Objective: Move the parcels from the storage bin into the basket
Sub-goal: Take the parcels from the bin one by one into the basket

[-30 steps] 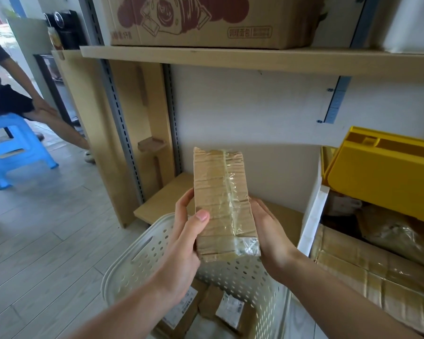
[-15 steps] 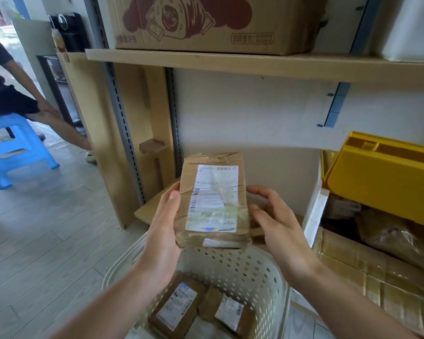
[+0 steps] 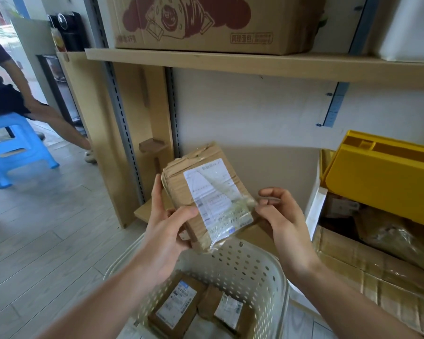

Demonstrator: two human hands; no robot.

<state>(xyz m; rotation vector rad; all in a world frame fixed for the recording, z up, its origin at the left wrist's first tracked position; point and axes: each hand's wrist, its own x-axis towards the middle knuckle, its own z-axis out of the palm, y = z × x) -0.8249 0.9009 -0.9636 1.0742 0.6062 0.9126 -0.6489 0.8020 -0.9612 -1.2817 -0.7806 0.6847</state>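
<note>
A brown cardboard parcel (image 3: 206, 194) with a white label and clear tape hangs tilted above the basket. My left hand (image 3: 168, 227) grips its left side, thumb on the front. My right hand (image 3: 283, 216) is at its right lower corner, fingers curled and barely touching the taped edge. The cream perforated basket (image 3: 257, 272) stands below, with two labelled parcels (image 3: 175, 305) (image 3: 227, 311) on its bottom. The white storage bin (image 3: 316, 204) at the right holds more taped parcels (image 3: 367, 263) under a yellow lid (image 3: 387, 172).
A wooden shelf (image 3: 230, 63) overhead carries a big printed carton (image 3: 213, 23). A low wooden board sits behind the basket against the wall. At the left, a person's legs (image 3: 47, 118) and a blue plastic stool (image 3: 12, 145) stand on the tiled floor.
The parcel was turned from its taped side to its label side, then tilted with its top to the left. My right hand has loosened off its right edge.
</note>
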